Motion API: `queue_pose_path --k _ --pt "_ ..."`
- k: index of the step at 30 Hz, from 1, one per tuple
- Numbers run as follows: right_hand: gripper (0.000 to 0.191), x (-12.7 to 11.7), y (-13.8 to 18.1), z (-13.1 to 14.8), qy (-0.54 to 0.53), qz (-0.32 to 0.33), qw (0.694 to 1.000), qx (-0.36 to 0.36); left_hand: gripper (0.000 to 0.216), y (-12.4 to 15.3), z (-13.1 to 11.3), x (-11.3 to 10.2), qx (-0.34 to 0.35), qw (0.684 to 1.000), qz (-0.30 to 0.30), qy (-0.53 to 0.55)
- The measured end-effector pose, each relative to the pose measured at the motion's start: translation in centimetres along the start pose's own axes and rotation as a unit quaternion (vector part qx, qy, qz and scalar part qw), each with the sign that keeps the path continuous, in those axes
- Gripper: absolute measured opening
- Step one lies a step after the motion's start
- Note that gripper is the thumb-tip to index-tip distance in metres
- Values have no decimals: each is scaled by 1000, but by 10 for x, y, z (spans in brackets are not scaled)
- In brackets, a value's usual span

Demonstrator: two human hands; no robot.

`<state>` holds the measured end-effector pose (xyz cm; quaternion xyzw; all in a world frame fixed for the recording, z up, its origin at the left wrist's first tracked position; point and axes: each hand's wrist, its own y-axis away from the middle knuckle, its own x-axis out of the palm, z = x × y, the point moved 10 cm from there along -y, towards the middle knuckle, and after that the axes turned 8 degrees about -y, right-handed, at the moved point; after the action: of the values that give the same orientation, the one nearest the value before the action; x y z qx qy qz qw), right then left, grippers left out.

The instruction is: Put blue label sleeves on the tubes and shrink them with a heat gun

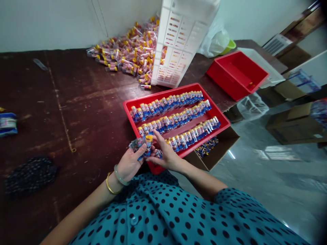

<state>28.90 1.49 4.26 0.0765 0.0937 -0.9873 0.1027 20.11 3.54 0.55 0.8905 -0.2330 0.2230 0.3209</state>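
Between my left hand and my right hand, over the near-left corner of a red tray, is a small clear tube with a yellow cap and blue label. The left thumb presses on this tube, and clear and blue pieces, blurred, stick out behind that thumb. My right hand curves in from the other side, its fingers at the tube; another blue-labelled tube shows by its palm, partly hidden. Similar tubes stand in three rows in the tray: a far row, a middle row and a near row.
A heap of pink tubes with yellow caps lies behind a white slatted crate. A deep red bin stands right. Under the tray's right side is an open cardboard box with small pieces. Dark cloth lies left on the table.
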Motion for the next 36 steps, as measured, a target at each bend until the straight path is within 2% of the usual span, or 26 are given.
queue_pose_path --k 23,30,31,33,35,36 --pt "86 3 2 5 26 -22 999 8 35 6 -3 -3 18 1000 -7 -25" --pt "88 2 2 1 -22 -17 999 32 36 7 -1 -4 4 999 -11 -35" --pt "86 4 0 -1 -49 -13 998 44 37 6 0 -5 3 999 -15 -40" --pt "67 5 -3 -5 -112 -24 991 74 36 4 2 -5 9 998 -23 -50" --pt "45 -4 -7 -12 -161 -60 980 104 34 1 4 -5 16 998 -28 -56" --pt "40 -14 -8 -16 -176 -83 974 114 33 0 6 -4 13 998 -28 -62"
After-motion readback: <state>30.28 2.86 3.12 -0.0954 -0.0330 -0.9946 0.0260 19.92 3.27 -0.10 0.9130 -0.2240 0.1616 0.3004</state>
